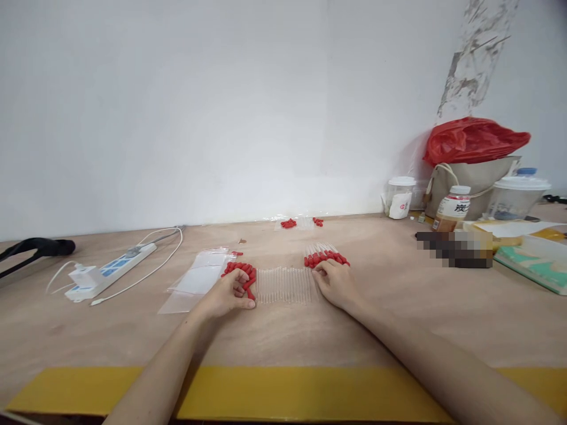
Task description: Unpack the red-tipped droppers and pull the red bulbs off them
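A row of thin clear glass tubes [284, 285] lies side by side on the table in front of me. Left of the row is a pile of red rubber bulbs [234, 268]. My left hand [228, 290] is closed at the pile's edge, a red bulb [250, 294] between thumb and fingers. Beyond the right end of the row, more tubes fitted with red bulbs [325, 258] lie together, their clear ends pointing away. Just below these, my right hand [335, 283] pinches at the row's last tube; its fingertips partly hide it.
Clear plastic bags [199, 274] lie left of the pile; another bag with red bulbs [289, 224] is near the wall. A white power strip [115, 268] with cables is at left. At right stand a lidded cup [400, 198], a bottle [452, 208] and a green-and-white box [531, 262].
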`<state>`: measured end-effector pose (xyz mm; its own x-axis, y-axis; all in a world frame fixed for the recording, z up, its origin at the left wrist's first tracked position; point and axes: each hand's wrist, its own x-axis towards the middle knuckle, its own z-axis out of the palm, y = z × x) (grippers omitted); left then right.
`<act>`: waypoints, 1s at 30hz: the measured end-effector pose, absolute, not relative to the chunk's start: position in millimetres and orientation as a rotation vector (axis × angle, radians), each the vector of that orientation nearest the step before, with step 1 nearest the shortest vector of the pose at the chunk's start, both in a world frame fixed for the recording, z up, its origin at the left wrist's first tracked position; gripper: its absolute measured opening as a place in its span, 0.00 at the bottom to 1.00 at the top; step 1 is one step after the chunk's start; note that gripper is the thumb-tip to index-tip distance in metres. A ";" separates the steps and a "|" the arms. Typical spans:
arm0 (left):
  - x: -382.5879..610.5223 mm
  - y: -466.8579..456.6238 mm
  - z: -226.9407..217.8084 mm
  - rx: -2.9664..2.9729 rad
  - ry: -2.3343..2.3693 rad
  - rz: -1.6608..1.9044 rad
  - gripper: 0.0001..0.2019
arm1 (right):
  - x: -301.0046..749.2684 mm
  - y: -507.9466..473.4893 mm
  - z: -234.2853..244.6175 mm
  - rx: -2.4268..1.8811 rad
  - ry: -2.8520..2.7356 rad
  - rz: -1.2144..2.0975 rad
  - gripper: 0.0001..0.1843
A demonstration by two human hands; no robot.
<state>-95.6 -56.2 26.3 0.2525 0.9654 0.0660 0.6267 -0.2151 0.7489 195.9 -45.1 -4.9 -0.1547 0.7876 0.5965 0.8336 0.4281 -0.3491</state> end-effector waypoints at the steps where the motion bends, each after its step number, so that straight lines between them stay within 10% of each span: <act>1: -96.8 -57.3 29.1 1.908 1.449 0.721 0.26 | 199.4 -41.6 -4.6 -1.375 -1.924 -0.118 0.07; 19: -59.1 -58.8 36.7 2.102 1.454 1.116 0.11 | 210.8 -12.5 -5.6 -1.181 -1.916 -0.545 0.10; 30: 34.7 -52.0 29.4 0.971 0.944 0.833 0.12 | 183.2 -56.4 0.0 -0.696 -1.961 -0.709 0.06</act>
